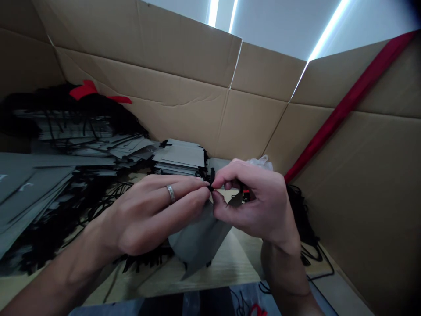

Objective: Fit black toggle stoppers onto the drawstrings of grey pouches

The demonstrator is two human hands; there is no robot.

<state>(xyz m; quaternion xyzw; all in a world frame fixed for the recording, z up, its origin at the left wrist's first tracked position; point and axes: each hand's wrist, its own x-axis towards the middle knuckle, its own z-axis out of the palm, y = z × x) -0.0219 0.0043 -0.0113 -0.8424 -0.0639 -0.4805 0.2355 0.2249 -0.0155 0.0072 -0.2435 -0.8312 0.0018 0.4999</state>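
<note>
My left hand (161, 206), with a ring on one finger, is closed, its fingertips pinching a short black cord (211, 188). From the other side, my right hand (253, 197) grips the same cord between thumb and forefinger, and the two sets of fingertips nearly meet. Below them hangs a grey card piece (197, 243), curved and tilted, that looks like a paper bag. Its upper part is partly hidden behind my hands. Exactly how the cord joins the card cannot be made out.
Stacked grey card pieces (179, 156) with black cord ends stand behind my hands. More piles (82, 131) and larger grey sheets (19, 188) lie at left. Black cords (297, 215) lie at right. Cardboard walls (184, 79) enclose the wooden table (237, 263); a red strip (342, 109) crosses the right wall.
</note>
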